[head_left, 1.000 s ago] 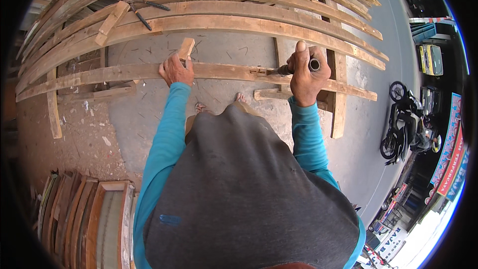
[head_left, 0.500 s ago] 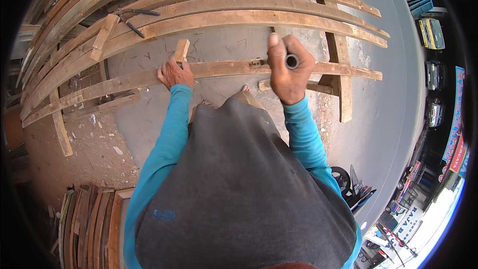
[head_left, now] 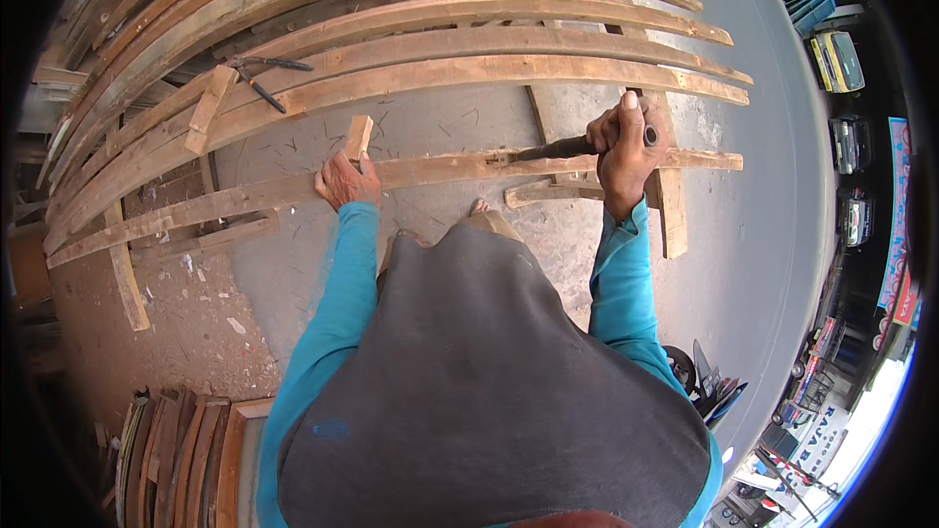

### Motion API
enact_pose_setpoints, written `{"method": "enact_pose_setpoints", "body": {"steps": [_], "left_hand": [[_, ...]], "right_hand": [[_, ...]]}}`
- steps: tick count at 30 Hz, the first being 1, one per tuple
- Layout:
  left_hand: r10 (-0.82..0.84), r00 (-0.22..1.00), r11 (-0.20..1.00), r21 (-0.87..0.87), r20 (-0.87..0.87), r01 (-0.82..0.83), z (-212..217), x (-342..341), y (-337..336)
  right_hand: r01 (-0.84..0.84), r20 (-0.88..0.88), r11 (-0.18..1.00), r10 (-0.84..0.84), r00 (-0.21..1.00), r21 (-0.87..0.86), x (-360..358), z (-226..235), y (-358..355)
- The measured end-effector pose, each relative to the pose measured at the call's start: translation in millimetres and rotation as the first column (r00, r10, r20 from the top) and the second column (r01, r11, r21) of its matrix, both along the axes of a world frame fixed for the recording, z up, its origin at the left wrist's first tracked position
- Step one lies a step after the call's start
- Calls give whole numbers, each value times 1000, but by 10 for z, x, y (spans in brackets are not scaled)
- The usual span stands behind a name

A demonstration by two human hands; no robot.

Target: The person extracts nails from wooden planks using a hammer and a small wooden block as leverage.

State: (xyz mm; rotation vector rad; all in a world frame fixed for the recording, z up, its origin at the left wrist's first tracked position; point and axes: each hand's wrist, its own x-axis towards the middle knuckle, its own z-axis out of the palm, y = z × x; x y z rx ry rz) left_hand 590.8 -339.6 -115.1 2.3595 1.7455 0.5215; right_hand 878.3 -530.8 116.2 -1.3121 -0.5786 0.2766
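Note:
A long wooden plank lies crosswise in front of me on the concrete ground. My left hand rests on it and grips a short wooden block that stands up from the plank. My right hand is closed around the handle of a dark metal tool whose tip lies against the plank's top edge. Both arms wear teal sleeves.
Several long curved planks are stacked beyond the near one, with a pair of pincers lying on them. Short offcuts lie near my foot. More boards lie at lower left. A road with parked vehicles runs on the right.
My right hand with the tool has come back down from a raised position to the plank's edge. My left hand stays on the block.

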Motion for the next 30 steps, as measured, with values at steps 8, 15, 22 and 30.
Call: {"method": "enact_pose_setpoints", "body": {"steps": [8, 15, 22, 30], "left_hand": [[45, 998, 999, 18, 46, -46, 650, -290, -460], [22, 999, 999, 45, 35, -23, 717, -245, -545], [10, 998, 996, 85, 62, -15, 795, -119, -457], [7, 999, 999, 39, 51, -9, 826, -229, -342]], "right_hand": [[-407, 159, 855, 472, 867, -321, -524, 686, -156], [-168, 189, 982, 183, 965, -91, -528, 534, 81], [-183, -43, 974, 179, 983, -136, -80, 793, 288], [182, -97, 966, -202, 975, -181, -107, 682, 324]]}}
